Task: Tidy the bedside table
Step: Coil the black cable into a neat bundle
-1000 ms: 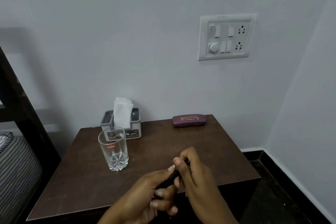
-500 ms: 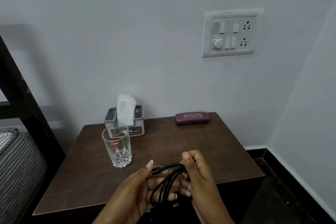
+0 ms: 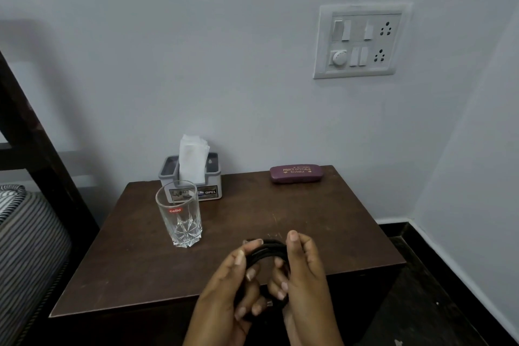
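Note:
A black cable (image 3: 266,250) is wound into a loop above the front edge of the dark wooden bedside table (image 3: 134,261). My left hand (image 3: 227,289) grips the loop's left side and my right hand (image 3: 303,275) grips its right side. The lower part of the coil is hidden behind my fingers. On the table stand a clear drinking glass (image 3: 179,213) at the left, a grey tissue holder (image 3: 191,177) with a white tissue sticking up at the back, and a maroon spectacle case (image 3: 296,173) at the back right.
A white switch and socket panel (image 3: 361,41) is on the wall above the table. A dark bed frame (image 3: 33,149) and a striped mattress (image 3: 25,247) stand close on the left. Dark floor and a black skirting run along the right wall.
The cable went from a tight bundle pinched between my fingers to an open coil held by both hands. My hands lifted slightly over the table's front edge.

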`<state>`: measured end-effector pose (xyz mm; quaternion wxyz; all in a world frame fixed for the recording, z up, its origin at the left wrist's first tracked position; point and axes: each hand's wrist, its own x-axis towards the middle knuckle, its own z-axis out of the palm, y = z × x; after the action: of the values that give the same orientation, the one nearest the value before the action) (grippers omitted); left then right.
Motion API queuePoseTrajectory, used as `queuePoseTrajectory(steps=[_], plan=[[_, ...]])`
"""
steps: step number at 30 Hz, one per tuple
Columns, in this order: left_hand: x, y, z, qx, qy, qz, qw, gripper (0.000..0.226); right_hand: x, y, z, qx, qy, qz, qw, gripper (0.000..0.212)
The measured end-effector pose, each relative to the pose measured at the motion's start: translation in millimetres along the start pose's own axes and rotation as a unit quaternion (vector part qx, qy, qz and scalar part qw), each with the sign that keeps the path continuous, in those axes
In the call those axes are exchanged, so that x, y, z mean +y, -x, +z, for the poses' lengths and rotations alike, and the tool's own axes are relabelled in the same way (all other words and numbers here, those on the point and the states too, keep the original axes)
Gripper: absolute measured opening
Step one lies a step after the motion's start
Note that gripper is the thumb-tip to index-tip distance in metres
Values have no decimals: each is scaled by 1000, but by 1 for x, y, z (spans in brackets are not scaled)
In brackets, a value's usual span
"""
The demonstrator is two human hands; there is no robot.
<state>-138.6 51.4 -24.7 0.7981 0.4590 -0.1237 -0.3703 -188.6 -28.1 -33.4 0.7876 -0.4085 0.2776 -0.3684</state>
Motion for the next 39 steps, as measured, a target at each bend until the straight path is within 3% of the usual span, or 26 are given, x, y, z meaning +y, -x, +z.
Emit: queuePoseTrajectory(steps=[3, 9, 15, 19, 23, 26, 39], plan=[[6, -2, -1, -5, 36, -22, 999, 29, -1, 3, 1, -12, -34, 3, 999, 21], [8, -7, 1, 6, -44, 12, 999, 23, -4, 5, 5, 5, -54, 13, 998, 23], [6, -9, -3, 58, -10, 21, 998, 12, -10, 7, -3, -44, -150, 140, 978, 39], [4, -11, -8, 82, 16, 27, 996, 18, -10, 12, -3, -90, -109, 137, 980, 28], [1, -12, -8, 81, 50, 28, 995, 18, -5, 10, -2, -25, -117, 118, 986, 7], [-1, -14, -11, 83, 56, 27, 995, 20, -5, 7, -2, -6, -139, 134, 981, 11], [9, -25, -9, 39, 13, 28, 999, 17, -12, -10, -10, -85, -82, 173, 978, 16]])
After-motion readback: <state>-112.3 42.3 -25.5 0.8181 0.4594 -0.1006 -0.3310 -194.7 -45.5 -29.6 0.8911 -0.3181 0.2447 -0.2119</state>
